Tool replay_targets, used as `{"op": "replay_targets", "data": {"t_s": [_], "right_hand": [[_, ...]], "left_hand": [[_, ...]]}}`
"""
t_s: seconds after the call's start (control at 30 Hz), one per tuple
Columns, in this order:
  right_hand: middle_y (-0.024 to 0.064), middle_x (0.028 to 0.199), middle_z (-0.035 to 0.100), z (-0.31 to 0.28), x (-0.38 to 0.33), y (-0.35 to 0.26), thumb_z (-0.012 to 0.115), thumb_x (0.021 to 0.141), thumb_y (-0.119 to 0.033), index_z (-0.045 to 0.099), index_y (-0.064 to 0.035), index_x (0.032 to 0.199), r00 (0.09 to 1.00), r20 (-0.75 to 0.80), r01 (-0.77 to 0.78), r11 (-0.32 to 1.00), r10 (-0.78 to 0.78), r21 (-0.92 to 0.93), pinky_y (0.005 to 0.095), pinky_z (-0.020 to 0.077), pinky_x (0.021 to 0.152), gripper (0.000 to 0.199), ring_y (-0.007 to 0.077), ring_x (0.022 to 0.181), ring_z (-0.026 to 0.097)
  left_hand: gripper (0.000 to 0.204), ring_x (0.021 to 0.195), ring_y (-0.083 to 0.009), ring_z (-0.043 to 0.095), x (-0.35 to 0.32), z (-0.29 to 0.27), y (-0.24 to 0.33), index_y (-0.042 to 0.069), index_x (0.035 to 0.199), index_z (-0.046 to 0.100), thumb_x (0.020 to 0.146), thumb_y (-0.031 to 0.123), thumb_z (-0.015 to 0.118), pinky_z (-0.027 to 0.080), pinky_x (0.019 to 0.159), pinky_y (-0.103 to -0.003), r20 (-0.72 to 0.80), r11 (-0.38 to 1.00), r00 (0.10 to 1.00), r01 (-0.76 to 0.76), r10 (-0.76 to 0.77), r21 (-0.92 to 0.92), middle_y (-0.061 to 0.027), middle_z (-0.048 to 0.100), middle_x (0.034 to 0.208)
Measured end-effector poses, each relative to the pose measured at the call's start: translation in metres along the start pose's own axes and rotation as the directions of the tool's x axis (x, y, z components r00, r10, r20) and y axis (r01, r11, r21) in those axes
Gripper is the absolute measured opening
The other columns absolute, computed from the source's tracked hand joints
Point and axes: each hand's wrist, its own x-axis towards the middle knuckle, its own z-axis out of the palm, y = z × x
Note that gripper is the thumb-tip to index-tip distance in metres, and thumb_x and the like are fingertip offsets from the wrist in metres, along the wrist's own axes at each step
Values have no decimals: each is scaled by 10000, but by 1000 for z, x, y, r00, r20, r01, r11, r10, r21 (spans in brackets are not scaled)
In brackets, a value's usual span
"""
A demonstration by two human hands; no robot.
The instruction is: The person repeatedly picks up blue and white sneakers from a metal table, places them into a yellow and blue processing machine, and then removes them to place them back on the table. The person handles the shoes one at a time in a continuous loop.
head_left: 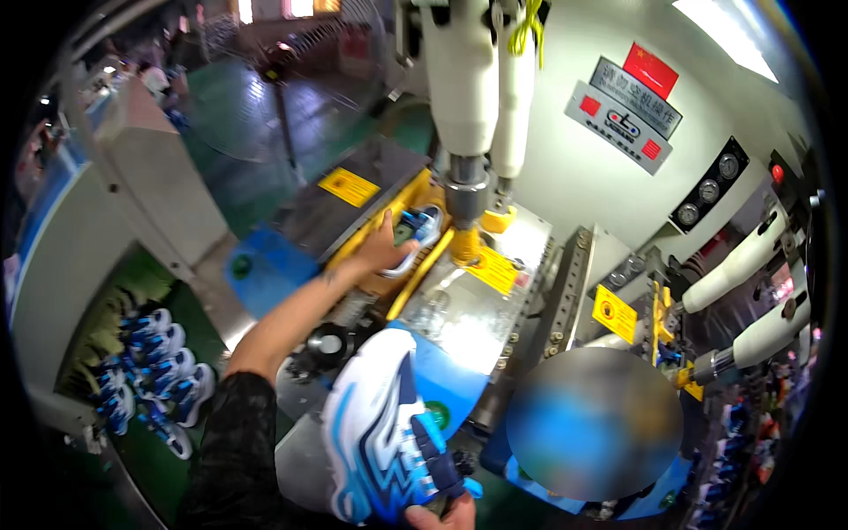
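Note:
My left hand (382, 249) reaches into the machine's yellow-edged slot, its fingers on a white and blue sneaker (429, 231) that sits there. Part of that sneaker is hidden by the hand. Close to me, a second white sneaker with blue and navy patterning (371, 415) is tilted with its side toward me and its toe pointing up. At the lower edge, my right hand (443, 514) grips this one by its heel and collar end; only some of its fingers show.
Above the slot hangs a white press cylinder (464, 97) with a yellow tip. Several sneakers (159, 367) stand on a low shelf at left. Gauges (708, 189) line the white machine wall. A second pressing station (649, 309) is at right, partly covered by a blurred round patch.

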Motion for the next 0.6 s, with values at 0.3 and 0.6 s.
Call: {"op": "replay_targets", "data": {"t_s": [0.3,0.6], "right_hand": [[21,890,563,31,78,-34,698,813,-140,505,-15,1330,939,-337,-75,997,65,-18,273,444,710,566,119,764,506],[132,1022,680,39,367,-84,523,969,-193,534,15,1176,965,-118,-224,969,235,101,350,559,817,293,242,879,690]], "left_hand": [[582,1062,-235,596,60,-38,13,-74,1276,483,855,269,694,485,900,-357,478,674,878,348,8,-651,-167,601,1177],[710,1258,-355,491,-275,-136,-194,66,1469,319,907,420,570,418,1057,-502,-174,68,930,-161,-325,-985,-165,468,1410]]}}
